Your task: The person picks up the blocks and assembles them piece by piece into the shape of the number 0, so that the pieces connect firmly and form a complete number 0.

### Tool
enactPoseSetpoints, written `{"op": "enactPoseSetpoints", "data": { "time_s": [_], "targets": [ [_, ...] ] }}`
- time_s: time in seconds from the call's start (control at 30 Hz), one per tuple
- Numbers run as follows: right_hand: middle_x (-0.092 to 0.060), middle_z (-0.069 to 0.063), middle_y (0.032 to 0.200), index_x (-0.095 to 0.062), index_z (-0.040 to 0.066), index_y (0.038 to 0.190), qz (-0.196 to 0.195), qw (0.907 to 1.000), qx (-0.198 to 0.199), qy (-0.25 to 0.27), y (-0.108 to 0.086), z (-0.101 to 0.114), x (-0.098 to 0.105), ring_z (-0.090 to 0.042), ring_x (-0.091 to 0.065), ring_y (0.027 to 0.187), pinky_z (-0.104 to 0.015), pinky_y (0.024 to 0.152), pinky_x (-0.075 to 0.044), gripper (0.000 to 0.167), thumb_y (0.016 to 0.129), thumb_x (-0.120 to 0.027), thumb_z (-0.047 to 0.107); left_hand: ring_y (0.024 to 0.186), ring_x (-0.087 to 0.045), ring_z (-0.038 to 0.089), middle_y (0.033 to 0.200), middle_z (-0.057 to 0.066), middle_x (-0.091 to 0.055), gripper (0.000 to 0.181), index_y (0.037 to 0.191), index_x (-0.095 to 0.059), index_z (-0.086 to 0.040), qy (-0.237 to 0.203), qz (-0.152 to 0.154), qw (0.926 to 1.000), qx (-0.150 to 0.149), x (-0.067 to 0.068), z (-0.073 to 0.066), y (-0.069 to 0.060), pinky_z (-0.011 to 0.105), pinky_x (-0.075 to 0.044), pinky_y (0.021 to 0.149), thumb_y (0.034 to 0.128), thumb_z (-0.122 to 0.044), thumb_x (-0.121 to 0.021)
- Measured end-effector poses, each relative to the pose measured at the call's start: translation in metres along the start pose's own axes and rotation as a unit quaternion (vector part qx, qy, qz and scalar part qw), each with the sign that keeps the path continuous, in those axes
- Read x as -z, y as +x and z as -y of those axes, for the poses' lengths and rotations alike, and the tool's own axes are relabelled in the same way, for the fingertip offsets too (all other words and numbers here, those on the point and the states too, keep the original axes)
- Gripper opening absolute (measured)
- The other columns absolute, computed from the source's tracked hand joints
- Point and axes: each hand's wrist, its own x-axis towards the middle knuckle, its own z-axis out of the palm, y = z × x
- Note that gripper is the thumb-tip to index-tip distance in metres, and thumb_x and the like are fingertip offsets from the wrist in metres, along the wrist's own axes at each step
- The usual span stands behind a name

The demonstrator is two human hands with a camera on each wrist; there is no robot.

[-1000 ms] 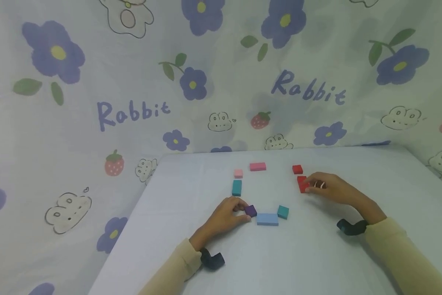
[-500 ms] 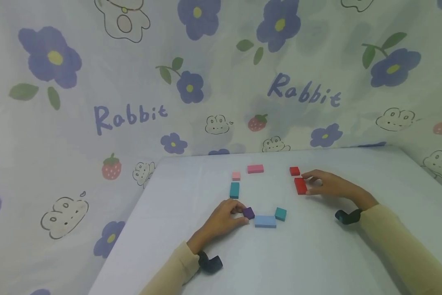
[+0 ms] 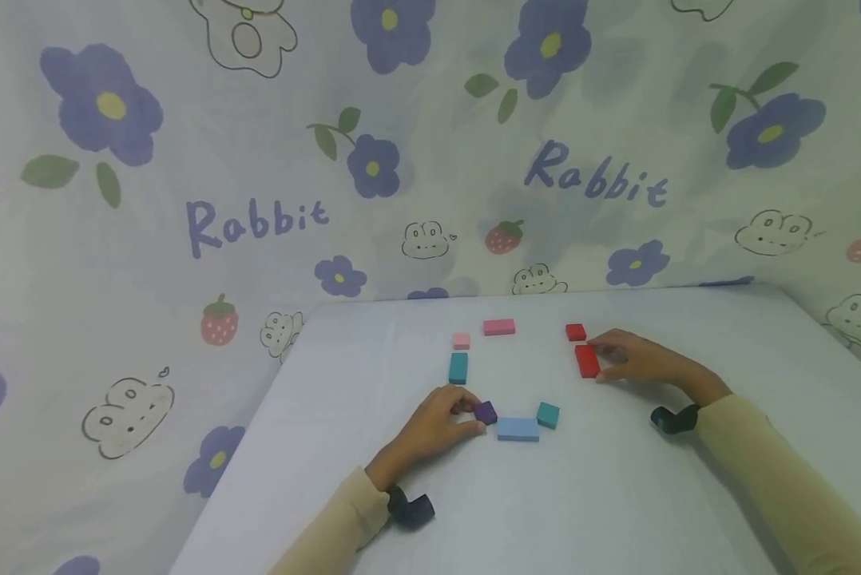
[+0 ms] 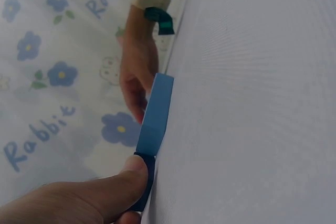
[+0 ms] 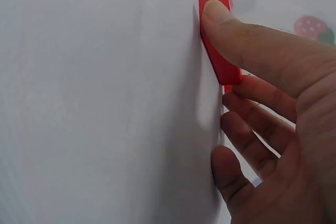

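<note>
My left hand (image 3: 434, 422) pinches a small purple cube (image 3: 486, 413) between thumb and fingers, just left of a light blue rectangular block (image 3: 518, 430). In the left wrist view the thumb lies against the dark cube (image 4: 148, 182), which touches the end of the light blue block (image 4: 156, 114). At the right, my right hand (image 3: 642, 358) holds a red rectangular block (image 3: 587, 362) at its two ends, below a small red block (image 3: 576, 332). The right wrist view shows the thumb on the near face of the red rectangular block (image 5: 226, 61), with the index finger at its far end.
A teal cube (image 3: 548, 415) sits at the light blue block's upper right corner. Farther back at the left are a teal rectangular block (image 3: 458, 368), a light pink cube (image 3: 461, 341) and a pink rectangular block (image 3: 498, 327). A patterned curtain (image 3: 258, 144) hangs behind the white table (image 3: 373, 343).
My right hand's fingers have shifted from over the red rectangular block to its right side, with the fingertips at its two ends. The left hand stays on the purple cube.
</note>
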Motion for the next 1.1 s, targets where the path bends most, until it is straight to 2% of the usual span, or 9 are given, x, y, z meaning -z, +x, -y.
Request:
{"op": "enactPoseSetpoints", "data": {
  "time_s": [0.3,0.6,0.87,1.1],
  "targets": [
    [-0.054,-0.02,0.137,-0.052,0.006,0.14,-0.026,0.9995,0.012,-0.012,-0.001,0.0,-0.003,-0.042,-0.048,0.129,-0.063,0.105,-0.042,0.072,0.082,-0.08,0.04,0.102,-0.057,0.01,0.106,-0.008,-0.064,0.036,0.116,-0.067,-0.02,0.006,-0.004,1.0,-0.004,0.0,0.001,0.0,0.032,-0.049,0.093,0.0873,-0.039,-0.076],
    [-0.051,-0.023,0.144,-0.049,0.005,0.144,-0.048,0.9988,-0.011,0.001,-0.005,-0.003,-0.006,-0.044,-0.044,0.134,-0.065,0.104,-0.042,0.08,0.082,-0.078,0.047,0.101,-0.056,0.008,0.106,-0.009,-0.064,0.037,0.116,-0.067,-0.021,0.014,-0.002,0.9999,-0.006,0.0,0.001,0.0,0.03,-0.049,0.092,0.0869,-0.042,-0.076],
    [-0.056,-0.021,0.138,-0.051,0.006,0.141,-0.053,0.9978,0.016,0.037,-0.014,0.009,-0.01,-0.039,-0.054,0.122,-0.055,0.096,-0.053,0.073,0.084,-0.079,0.041,0.101,-0.056,0.009,0.106,-0.008,-0.063,0.036,0.116,-0.067,-0.021,0.011,-0.002,0.9999,-0.001,0.0,0.0,0.0,0.031,-0.049,0.092,0.0872,-0.04,-0.076],
    [-0.061,-0.018,0.131,-0.053,0.006,0.14,-0.058,0.9963,0.052,0.036,-0.017,0.028,-0.016,-0.032,-0.059,0.113,-0.043,0.088,-0.058,0.07,0.084,-0.08,0.038,0.102,-0.056,0.01,0.106,-0.008,-0.063,0.036,0.117,-0.067,-0.02,0.007,-0.001,1.0,0.002,0.0,0.0,-0.001,0.032,-0.049,0.093,0.0872,-0.039,-0.076]
  ]
}}
